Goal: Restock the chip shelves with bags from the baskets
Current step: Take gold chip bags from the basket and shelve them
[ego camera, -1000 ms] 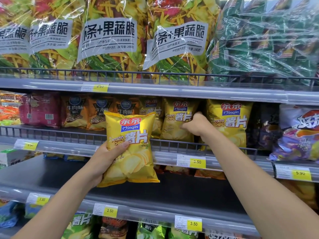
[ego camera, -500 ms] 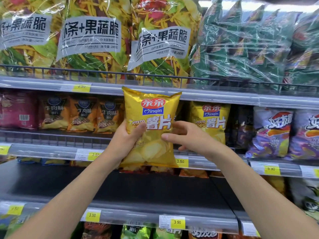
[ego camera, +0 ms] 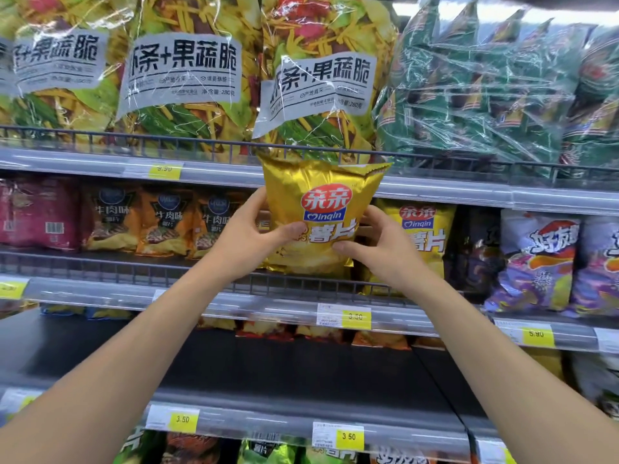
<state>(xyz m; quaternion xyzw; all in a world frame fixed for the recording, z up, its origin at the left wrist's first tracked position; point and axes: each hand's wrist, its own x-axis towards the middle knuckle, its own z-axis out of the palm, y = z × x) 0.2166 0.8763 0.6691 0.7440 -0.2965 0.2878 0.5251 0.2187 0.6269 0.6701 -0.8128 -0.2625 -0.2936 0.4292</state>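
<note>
Yellow Qinqin chip bag (ego camera: 321, 212) is held upright before the middle shelf (ego camera: 100, 293), its bottom just above the wire front rail (ego camera: 100, 267) and its crimped top overlapping the upper shelf edge (ego camera: 83, 162). Left hand (ego camera: 248, 236) and right hand (ego camera: 378, 249) grip its sides, thumbs on the front. A matching yellow bag (ego camera: 425, 236) stands just right of it, orange beef-flavour bags (ego camera: 167, 222) left, purple bags (ego camera: 536, 262) farther right.

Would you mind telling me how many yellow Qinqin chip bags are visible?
2: the held bag in front of the middle shelf, and a shelved bag just right of it. Others may hide behind.
</note>
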